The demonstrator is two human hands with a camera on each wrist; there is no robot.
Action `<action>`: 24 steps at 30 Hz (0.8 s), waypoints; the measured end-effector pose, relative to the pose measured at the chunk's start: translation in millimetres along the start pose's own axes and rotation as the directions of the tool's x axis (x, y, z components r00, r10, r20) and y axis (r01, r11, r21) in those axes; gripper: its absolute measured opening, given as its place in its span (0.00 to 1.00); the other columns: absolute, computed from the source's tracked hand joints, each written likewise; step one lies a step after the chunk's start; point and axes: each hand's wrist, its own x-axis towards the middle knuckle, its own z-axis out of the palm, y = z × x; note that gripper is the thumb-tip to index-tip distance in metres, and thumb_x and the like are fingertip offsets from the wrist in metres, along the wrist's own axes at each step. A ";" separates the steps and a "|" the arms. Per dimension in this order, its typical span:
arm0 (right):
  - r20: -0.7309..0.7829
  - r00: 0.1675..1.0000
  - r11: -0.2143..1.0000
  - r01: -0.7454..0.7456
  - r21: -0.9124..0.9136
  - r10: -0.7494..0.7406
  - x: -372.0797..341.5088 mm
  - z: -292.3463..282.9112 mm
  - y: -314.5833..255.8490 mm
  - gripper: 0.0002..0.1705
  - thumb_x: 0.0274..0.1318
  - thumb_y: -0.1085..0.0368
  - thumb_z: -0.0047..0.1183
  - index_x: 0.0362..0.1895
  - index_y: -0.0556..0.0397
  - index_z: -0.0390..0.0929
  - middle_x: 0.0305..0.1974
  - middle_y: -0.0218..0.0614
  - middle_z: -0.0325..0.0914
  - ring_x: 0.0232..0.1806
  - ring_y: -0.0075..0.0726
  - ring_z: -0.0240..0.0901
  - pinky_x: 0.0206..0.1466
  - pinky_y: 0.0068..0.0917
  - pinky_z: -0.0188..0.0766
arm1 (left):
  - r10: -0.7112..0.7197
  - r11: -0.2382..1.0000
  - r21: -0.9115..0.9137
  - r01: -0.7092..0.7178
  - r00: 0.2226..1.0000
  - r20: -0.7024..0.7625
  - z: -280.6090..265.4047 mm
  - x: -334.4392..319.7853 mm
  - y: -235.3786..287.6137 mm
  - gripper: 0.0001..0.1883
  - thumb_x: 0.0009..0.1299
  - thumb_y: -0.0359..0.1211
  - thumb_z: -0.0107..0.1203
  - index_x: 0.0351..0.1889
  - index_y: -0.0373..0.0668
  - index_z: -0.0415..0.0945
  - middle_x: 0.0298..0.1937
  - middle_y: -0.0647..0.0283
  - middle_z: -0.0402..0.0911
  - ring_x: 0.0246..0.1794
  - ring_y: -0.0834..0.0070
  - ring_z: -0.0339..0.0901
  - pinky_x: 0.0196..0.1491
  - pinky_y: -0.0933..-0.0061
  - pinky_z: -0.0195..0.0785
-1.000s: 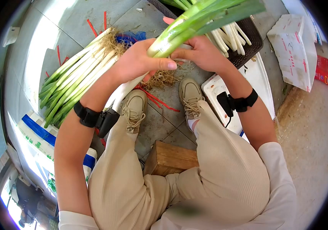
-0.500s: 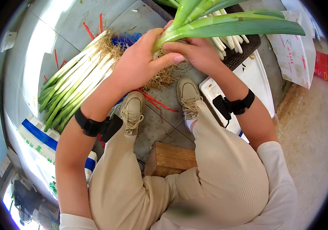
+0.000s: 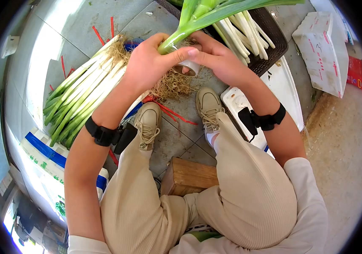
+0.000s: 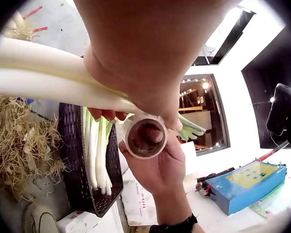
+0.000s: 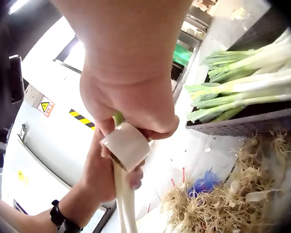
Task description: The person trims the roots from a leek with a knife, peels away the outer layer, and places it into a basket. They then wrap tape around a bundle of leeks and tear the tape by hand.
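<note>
My left hand (image 3: 153,61) curls round the stalks of the green onions (image 3: 189,26), whose white ends stretch away to the left in the left wrist view (image 4: 53,73). A roll of clear tape (image 3: 186,67) sits against the stalks, with my right hand (image 3: 219,59) gripping it and a finger inside its core. In the right wrist view the tape roll (image 5: 126,146) lies across the white stalks (image 5: 124,194), just below the right palm. Both thumbs meet above the roll in the head view.
A pile of green onions (image 3: 83,93) lies on the floor at left, beside loose roots (image 3: 170,86). A dark basket (image 3: 274,55) holds more white stalks. Also there are a white tray (image 3: 289,93), a wooden stool (image 3: 189,175), a foam box (image 3: 323,55) and red ties (image 3: 172,113).
The held stalks have turned, their leaves swinging right and then partly back up. The tape roll has come into clear view between the hands, and the right hand has shifted round it.
</note>
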 end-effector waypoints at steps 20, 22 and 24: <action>-0.381 0.924 0.984 -0.038 -0.172 -0.031 6.6 27.1 10.1 0.41 0.61 0.66 0.50 0.76 0.51 0.50 0.37 0.39 0.79 0.34 0.27 0.76 0.42 0.25 0.72 | 0.337 0.871 0.460 -0.173 0.892 -0.302 8.2 30.9 -31.0 0.23 0.63 0.53 0.67 0.33 0.41 0.81 0.19 0.62 0.78 0.22 0.74 0.79 0.28 0.64 0.72; -0.351 0.934 0.988 0.012 -0.152 -0.066 -0.9 39.2 -4.8 0.40 0.60 0.66 0.49 0.76 0.51 0.51 0.36 0.37 0.78 0.34 0.26 0.76 0.41 0.25 0.71 | 0.266 0.839 0.543 -0.035 0.897 -0.352 -15.9 48.9 -40.7 0.23 0.63 0.52 0.67 0.31 0.40 0.80 0.18 0.62 0.79 0.22 0.74 0.80 0.28 0.66 0.72; -0.296 0.949 0.990 0.073 -0.124 -0.107 -1.9 34.9 -2.9 0.34 0.64 0.68 0.46 0.74 0.48 0.58 0.38 0.36 0.78 0.33 0.23 0.73 0.38 0.23 0.73 | 0.206 0.789 0.607 0.096 0.890 -0.408 -37.1 55.1 -40.0 0.23 0.63 0.52 0.67 0.29 0.39 0.80 0.18 0.62 0.79 0.22 0.73 0.80 0.28 0.68 0.73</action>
